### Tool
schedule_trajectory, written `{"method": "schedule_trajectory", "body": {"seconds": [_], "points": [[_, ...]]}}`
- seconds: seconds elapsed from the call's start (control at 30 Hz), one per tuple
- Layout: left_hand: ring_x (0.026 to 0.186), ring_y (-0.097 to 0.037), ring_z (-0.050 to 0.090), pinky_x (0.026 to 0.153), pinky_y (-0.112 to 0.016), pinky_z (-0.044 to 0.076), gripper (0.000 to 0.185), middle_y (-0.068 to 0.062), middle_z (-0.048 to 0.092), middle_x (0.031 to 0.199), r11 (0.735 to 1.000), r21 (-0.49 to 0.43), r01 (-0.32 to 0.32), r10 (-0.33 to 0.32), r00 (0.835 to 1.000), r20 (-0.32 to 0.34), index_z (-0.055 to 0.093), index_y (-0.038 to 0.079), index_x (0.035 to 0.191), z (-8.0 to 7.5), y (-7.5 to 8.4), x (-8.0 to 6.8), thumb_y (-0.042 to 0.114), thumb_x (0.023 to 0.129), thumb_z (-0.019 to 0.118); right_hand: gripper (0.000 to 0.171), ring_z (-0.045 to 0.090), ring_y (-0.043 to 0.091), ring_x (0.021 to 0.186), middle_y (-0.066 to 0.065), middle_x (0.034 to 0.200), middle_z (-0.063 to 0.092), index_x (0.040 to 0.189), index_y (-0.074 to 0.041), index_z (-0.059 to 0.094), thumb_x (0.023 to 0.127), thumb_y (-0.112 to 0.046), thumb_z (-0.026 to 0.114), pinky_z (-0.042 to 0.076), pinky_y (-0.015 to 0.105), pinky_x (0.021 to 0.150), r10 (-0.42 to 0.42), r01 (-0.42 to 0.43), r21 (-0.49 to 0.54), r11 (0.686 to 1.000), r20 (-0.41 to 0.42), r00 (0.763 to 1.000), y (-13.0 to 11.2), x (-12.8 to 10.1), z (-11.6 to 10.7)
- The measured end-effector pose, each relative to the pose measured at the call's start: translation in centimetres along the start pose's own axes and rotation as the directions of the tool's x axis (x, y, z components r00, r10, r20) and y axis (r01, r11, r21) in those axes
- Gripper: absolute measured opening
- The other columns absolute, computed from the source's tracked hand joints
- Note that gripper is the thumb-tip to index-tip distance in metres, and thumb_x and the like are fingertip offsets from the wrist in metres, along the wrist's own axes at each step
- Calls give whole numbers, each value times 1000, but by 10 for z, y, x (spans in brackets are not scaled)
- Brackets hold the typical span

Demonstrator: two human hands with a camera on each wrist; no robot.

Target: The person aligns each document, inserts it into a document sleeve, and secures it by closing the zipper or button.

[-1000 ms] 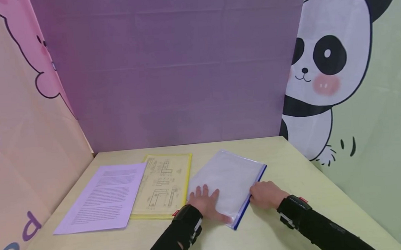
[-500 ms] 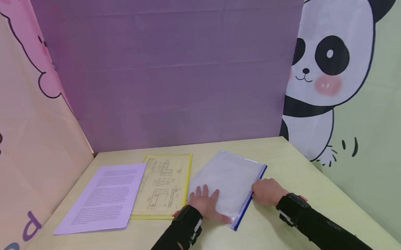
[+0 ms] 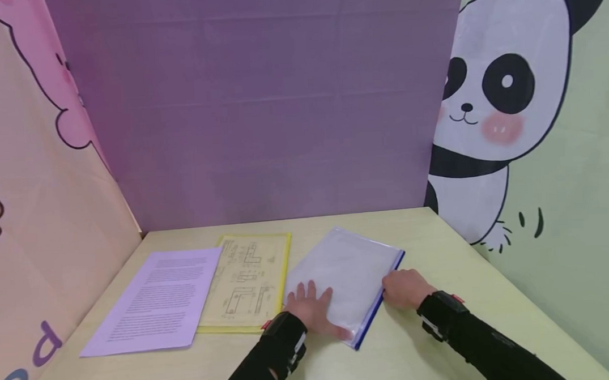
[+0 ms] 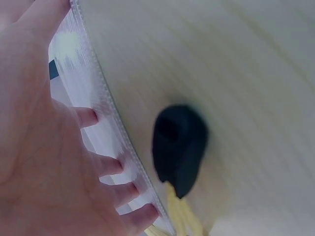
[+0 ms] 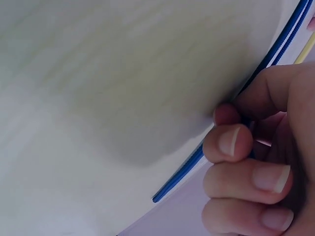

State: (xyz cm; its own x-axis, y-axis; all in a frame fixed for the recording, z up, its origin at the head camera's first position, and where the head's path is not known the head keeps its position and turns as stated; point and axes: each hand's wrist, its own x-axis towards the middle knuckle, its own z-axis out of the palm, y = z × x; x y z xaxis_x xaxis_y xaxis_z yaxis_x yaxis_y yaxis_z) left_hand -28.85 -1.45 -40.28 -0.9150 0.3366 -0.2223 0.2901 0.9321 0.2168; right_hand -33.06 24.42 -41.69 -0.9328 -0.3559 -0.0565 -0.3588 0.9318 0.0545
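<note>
A clear zip document pouch point(image 3: 345, 262) with a blue zip edge point(image 3: 370, 320) lies at a slant on the table. My left hand point(image 3: 311, 313) rests on its near left part, fingers spread and straight. In the left wrist view, the fingertips point(image 4: 110, 166) lie on the clear plastic close to its ribbed border. My right hand point(image 3: 408, 289) is at the middle of the blue edge, fingers curled. As the right wrist view shows, thumb and forefinger pinch the blue zip point(image 5: 179, 176); the exact spot they hold is hidden behind the fingers.
Left of the pouch lies a yellow-edged folder point(image 3: 247, 277) with technical drawings. A printed purple sheet point(image 3: 158, 301) overlaps its left side. A purple panel point(image 3: 270, 112) stands behind the table point(image 3: 471, 273), and printed cloth walls flank both sides.
My right hand has shifted slightly away from me along the blue edge. The left hand and the pouch have stayed in place.
</note>
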Motion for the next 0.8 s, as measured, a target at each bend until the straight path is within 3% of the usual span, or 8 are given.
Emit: {"method": "schedule_trajectory", "body": {"seconds": [0.6, 0.8], "points": [[151, -43, 20, 121, -58, 19, 110, -23, 24, 164, 1000, -2, -8, 8, 1000, -3, 38, 21, 158, -3, 5, -5, 80, 71, 72, 22, 50, 22, 60, 5, 66, 52, 72, -6, 57, 92, -11, 63, 53, 45, 59, 27, -28, -84, 996, -22, 999, 6, 4, -3], [151, -43, 19, 121, -58, 19, 112, -22, 24, 165, 1000, 17, 4, -4, 1000, -3, 38, 24, 159, 6, 0, 7, 82, 69, 71, 20, 49, 22, 60, 5, 66, 52, 73, -6, 57, 91, -9, 63, 52, 46, 59, 17, -19, -78, 997, -27, 999, 5, 4, -5]]}}
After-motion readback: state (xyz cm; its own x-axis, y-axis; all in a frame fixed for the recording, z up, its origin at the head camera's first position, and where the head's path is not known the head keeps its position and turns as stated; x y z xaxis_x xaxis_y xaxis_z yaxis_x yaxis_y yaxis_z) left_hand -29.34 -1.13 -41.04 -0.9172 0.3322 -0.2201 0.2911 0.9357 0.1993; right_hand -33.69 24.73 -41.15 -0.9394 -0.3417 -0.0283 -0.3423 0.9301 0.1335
